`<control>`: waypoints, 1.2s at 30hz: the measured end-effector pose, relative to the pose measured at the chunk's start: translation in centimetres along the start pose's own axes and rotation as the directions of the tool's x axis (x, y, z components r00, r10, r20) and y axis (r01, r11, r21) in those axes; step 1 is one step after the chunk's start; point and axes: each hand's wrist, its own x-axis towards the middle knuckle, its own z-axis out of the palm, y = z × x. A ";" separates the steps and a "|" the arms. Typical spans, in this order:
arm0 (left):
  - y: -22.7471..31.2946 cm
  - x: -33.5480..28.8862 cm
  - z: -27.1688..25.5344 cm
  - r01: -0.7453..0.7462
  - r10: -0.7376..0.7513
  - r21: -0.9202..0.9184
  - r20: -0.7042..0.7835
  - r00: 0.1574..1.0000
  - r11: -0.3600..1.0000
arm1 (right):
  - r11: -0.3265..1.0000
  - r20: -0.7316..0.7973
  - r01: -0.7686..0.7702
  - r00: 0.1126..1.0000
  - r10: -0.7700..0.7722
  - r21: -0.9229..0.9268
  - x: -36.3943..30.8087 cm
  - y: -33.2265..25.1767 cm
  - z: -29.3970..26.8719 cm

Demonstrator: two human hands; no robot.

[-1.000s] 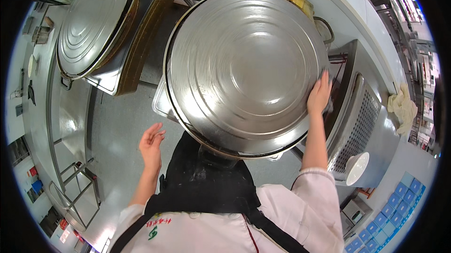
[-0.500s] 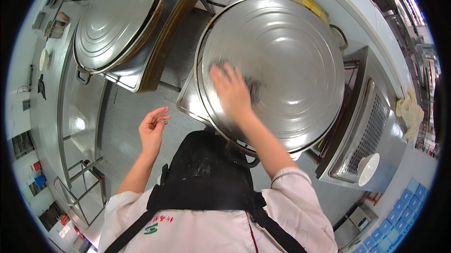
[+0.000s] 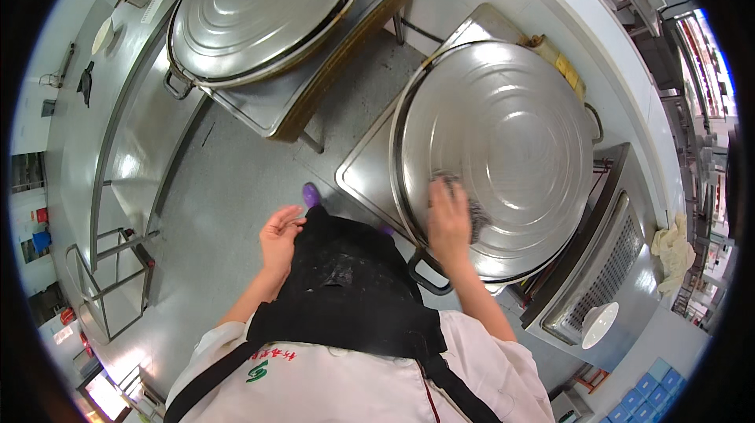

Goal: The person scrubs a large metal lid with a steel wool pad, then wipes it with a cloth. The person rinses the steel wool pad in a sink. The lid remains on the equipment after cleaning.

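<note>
A big round metal lid with ringed ridges covers a wide pot on a steel stand. My right hand presses on the near-left part of this lid, over a dark grey scouring pad that shows beside and above the fingers. The pad's exact material is hard to make out. My left hand hangs in the air left of the pot, above the floor, with loosely bent fingers apart and nothing visible in them. Closest to my right wrist is the pot's near handle.
A second lidded pot stands on another stand at the far left. To the right, a steel counter holds a perforated tray, a white bowl and a pale cloth. A long steel table runs along the left.
My right hand and the pad have moved nearer to me on the lid. The view has shifted, so both pots appear farther right. My left hand remains raised, its fingers loosely bent.
</note>
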 end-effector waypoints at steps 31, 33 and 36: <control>21.2 27.6 -13.7 -0.389 0.375 0.072 0.154 0.914 0.918 | 0.817 -0.251 0.299 0.948 -0.195 0.494 40.7 -29.2 12.4; 24.1 31.2 -13.8 -0.433 0.417 0.072 0.167 0.894 0.899 | 0.897 -0.115 0.418 0.907 -0.405 0.143 44.8 -31.4 17.6; 26.3 36.2 -16.1 -0.457 0.442 0.092 0.148 0.885 0.885 | 0.919 -0.047 0.377 0.926 -0.374 0.116 49.6 -34.5 20.6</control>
